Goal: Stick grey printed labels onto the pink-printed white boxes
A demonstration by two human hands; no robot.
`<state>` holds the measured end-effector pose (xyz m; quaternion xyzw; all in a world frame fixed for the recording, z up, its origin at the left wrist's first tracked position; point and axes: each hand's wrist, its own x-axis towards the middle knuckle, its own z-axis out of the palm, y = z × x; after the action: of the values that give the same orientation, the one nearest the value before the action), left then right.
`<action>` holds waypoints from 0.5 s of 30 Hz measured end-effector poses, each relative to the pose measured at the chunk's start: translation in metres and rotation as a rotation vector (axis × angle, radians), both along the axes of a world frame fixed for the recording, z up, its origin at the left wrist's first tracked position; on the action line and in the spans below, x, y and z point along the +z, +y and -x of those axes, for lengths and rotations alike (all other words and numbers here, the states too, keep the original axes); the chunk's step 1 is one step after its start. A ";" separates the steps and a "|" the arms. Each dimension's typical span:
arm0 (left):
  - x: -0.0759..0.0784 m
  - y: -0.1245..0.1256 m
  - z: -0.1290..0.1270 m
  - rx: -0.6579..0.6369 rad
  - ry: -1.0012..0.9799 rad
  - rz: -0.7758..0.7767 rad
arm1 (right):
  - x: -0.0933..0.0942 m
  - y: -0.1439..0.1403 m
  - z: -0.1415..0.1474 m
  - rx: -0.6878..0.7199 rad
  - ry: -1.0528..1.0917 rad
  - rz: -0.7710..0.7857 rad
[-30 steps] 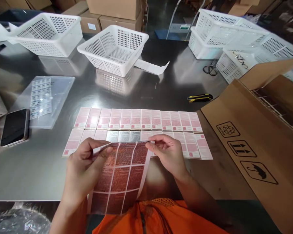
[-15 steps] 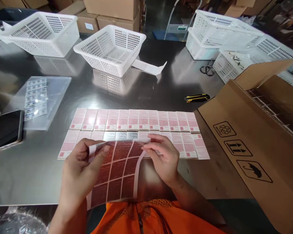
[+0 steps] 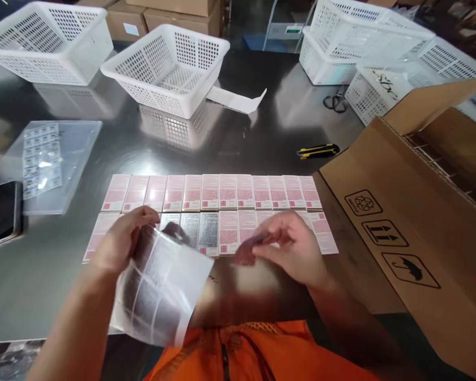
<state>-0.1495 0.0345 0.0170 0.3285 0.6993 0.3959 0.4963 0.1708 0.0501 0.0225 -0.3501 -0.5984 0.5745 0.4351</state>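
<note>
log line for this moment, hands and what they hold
left hand: holds sticker sheet | right hand: pinches peeled sticker | below: rows of pink boxes on steel table

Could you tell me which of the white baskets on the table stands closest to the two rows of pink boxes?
The basket at centre left, beside the folded white paper; the other baskets stand farther back.

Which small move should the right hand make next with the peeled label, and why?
Probably lower the peeled label in the right hand onto the next uncovered pink box: two boxes to its left already carry labels, while the left hand holds the label sheet.
</note>
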 end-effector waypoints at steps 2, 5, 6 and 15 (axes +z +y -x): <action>-0.002 0.002 -0.029 -0.037 0.080 0.013 | -0.005 0.022 0.004 -0.092 -0.111 0.133; -0.006 0.000 -0.070 -0.275 0.154 0.036 | -0.014 0.046 0.010 -0.084 -0.210 0.193; -0.007 -0.002 -0.079 -0.368 0.140 0.041 | -0.016 0.050 0.011 -0.073 -0.231 0.200; -0.020 -0.006 -0.093 -0.548 -0.007 0.059 | -0.018 0.049 0.020 0.006 -0.241 0.280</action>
<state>-0.0567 0.0288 -0.0032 0.4893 0.5939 0.2274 0.5968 0.1509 0.0988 0.0043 -0.4718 -0.5614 0.6073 0.3055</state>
